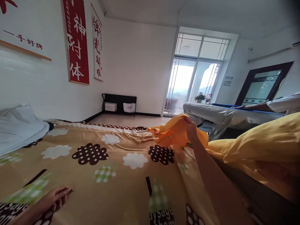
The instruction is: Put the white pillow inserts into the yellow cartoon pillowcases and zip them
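A tan bed sheet [126, 190] with white, brown-dotted and green-checked shapes spreads in front of me. My left hand [59, 197] is low on the left, its fingers closed in a pinch on the sheet, with a small tan tip showing at the fingertips. Farther off, near the sheet's right edge, my right hand [191, 126] grips a raised piece of yellow-orange cloth [172, 129] with small green and red prints. The fingers of this hand are partly hidden by the cloth. More yellow cloth [264, 140] bulges on the right beside my forearm.
White fabric [21, 126] lies at the sheet's far left corner. By the wall stands a low black rack [119, 100] with white boxes. At the right, a co-worker's arm [255, 107] reaches over a plastic-draped table [203, 111]. A potted plant [199, 97] stands by the glass door.
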Tool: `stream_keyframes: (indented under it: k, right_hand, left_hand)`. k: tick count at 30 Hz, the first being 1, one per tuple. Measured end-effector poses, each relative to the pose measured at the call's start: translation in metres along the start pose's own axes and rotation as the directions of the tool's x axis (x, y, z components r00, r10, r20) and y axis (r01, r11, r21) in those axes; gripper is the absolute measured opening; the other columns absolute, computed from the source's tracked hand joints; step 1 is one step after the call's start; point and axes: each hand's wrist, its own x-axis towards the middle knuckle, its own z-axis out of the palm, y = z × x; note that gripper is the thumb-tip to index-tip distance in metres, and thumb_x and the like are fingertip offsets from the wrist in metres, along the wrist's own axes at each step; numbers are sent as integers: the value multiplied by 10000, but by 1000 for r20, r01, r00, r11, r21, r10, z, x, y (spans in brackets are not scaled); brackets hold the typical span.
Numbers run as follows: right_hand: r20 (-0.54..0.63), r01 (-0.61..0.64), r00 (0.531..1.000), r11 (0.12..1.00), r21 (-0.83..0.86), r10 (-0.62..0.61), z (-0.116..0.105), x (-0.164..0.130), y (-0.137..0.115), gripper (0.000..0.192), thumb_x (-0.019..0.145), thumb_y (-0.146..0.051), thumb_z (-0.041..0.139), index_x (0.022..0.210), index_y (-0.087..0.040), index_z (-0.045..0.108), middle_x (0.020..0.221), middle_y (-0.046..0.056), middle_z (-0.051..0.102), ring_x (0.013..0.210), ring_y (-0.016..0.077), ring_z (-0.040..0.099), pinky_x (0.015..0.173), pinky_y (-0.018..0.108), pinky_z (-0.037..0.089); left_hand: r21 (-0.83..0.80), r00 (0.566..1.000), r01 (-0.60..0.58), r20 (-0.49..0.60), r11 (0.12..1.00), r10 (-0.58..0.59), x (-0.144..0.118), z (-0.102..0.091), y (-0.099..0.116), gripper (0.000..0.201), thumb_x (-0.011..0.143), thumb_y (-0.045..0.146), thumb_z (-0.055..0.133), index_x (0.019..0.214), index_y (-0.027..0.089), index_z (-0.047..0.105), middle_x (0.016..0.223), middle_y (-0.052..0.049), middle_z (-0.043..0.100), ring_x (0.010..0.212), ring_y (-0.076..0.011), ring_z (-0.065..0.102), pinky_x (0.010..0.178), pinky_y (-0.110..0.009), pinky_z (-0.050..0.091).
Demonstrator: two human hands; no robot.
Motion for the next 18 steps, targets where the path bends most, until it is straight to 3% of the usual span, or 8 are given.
stream_keyframes:
  k: [4, 7, 10, 13, 16, 18]
  right_hand:
    - [71, 97, 992, 989, 114, -106, -12, -5, -60, 459, 701, -413, 626, 1113, -218, 673, 1207, 28, 615, 1118, 218, 551, 963, 361, 446]
    - [148, 152, 970, 959, 238, -191, -8, -20, -95, 439, 670, -305, 640, 1102, -238, 687, 1232, 12, 603, 1185, 222, 518, 1016, 364, 420]
    - [246, 158, 941, 944, 290, -233, 7, -38, -122, 470, 681, -275, 617, 1146, -244, 673, 1265, 8, 593, 1244, 228, 483, 1076, 395, 379]
    - [347, 193, 887, 926, 325, -306, 31, -55, -146, 502, 734, -299, 574, 1229, -241, 628, 1330, 0, 562, 1290, 232, 454, 1103, 440, 356]
    - [406, 246, 822, 892, 379, -399, 56, -71, -174, 524, 785, -327, 543, 1303, -249, 575, 1396, -21, 515, 1325, 251, 433, 1097, 494, 349]
    - [418, 297, 789, 875, 383, -450, 68, -82, -195, 527, 819, -377, 526, 1334, -265, 549, 1413, -30, 502, 1334, 278, 428, 1073, 529, 359]
  left_hand:
    - [-41, 994, -1, 111, 999, 6, -24, -5, 32, 433, 479, 519, 770, 770, 203, 713, 530, 12, 621, 463, -154, 542, 392, -174, 321]
    - [38, 987, -34, 156, 999, 28, -52, -8, 79, 364, 603, 356, 752, 901, 148, 723, 587, 14, 658, 511, -168, 593, 416, -169, 365]
    - [108, 975, -178, 152, 978, 161, -79, -10, 133, 300, 692, 227, 737, 953, 79, 714, 609, 32, 659, 514, -109, 568, 492, -120, 378]
    - [108, 921, -383, 122, 918, 370, -95, -10, 178, 254, 693, 99, 726, 936, 32, 698, 701, 21, 692, 604, -81, 586, 571, -78, 367]
    - [155, 872, -481, 189, 863, 452, -99, -6, 202, 407, 591, 112, 807, 981, 58, 703, 791, -13, 719, 705, -126, 632, 619, -105, 389]
    - [169, 850, -513, 238, 841, 470, -94, -1, 206, 592, 483, 156, 865, 1050, 110, 701, 990, -67, 728, 929, -206, 656, 762, -158, 433]
